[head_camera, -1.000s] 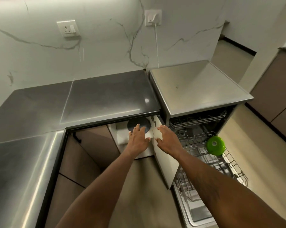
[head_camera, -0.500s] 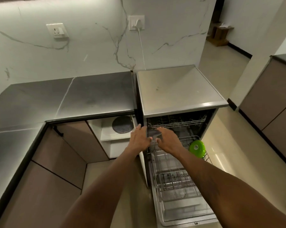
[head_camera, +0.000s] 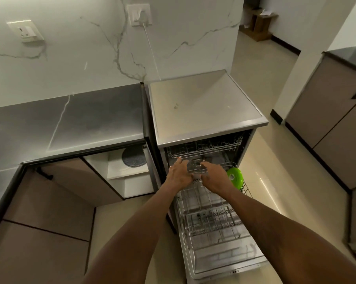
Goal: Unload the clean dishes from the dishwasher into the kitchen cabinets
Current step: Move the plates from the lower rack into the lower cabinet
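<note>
Gone from the cabinet shelf (head_camera: 119,181) holding the round grey plate (head_camera: 134,158), the left hand (head_camera: 178,177) and right hand (head_camera: 216,179) now grip a clear squarish container (head_camera: 195,166) over the dishwasher (head_camera: 203,111)'s wire rack (head_camera: 209,218), beside a glossy green lid (head_camera: 235,178).

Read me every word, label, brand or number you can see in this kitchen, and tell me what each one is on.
No text here can be read.
On the green lid: a white spot at its centre, too small to read.
On the dishwasher door: small dark marks on the front edge, blurred.
On the wall socket and the plug plate: no legible marking.
On the clear item: no print shows.
</note>
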`<action>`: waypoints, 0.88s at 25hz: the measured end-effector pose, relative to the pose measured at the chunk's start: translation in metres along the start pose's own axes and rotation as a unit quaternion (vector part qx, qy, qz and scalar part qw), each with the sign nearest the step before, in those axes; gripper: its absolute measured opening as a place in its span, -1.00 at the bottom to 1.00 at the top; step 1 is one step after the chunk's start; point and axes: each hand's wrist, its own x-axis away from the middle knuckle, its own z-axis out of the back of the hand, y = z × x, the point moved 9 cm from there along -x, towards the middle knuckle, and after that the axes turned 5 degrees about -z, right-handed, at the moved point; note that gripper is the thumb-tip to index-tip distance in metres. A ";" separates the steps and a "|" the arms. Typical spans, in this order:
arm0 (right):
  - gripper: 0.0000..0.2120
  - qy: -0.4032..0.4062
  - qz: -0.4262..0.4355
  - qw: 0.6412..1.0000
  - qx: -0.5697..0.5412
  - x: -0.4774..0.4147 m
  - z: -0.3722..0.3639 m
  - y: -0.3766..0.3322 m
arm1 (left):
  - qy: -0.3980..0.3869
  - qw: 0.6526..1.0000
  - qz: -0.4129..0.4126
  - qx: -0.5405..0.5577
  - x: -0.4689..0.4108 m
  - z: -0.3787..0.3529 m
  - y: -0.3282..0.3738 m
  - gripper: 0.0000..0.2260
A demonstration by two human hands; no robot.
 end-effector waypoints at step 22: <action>-0.79 -0.046 -0.280 0.948 -0.143 -0.117 -0.079 0.358 | -0.136 0.980 0.100 0.108 -0.151 -0.249 0.126 -0.46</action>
